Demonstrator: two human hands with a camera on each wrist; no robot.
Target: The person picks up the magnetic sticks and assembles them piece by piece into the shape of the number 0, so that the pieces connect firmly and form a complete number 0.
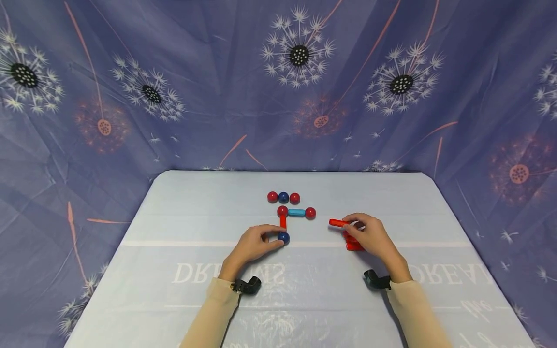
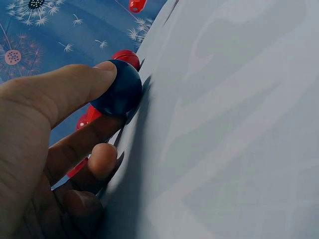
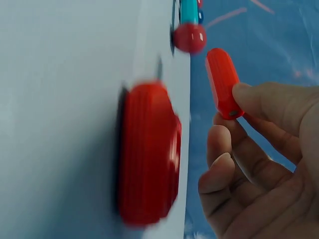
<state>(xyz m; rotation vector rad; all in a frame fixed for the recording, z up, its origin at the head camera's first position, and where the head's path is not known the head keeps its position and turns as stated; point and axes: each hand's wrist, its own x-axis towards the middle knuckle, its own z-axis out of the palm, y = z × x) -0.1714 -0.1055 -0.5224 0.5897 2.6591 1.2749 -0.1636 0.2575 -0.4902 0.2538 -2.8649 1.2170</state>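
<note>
Pale tabletop [image 1: 183,217]: left grip [image 1: 256,243] pinches blue ball [image 1: 285,237]; right grip [image 1: 371,236] pinches red stick [image 1: 337,223], right of ball, long axis sideways.

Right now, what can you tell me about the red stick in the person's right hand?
The red stick is short and bright, apparently plastic, with long sides and a small dark spot on one end. The right hand pinches it near that end between thumb and fingers; the other end points out free, leftward in the head view. It looks raised off the table, roughly level, near other red sticks.
</note>
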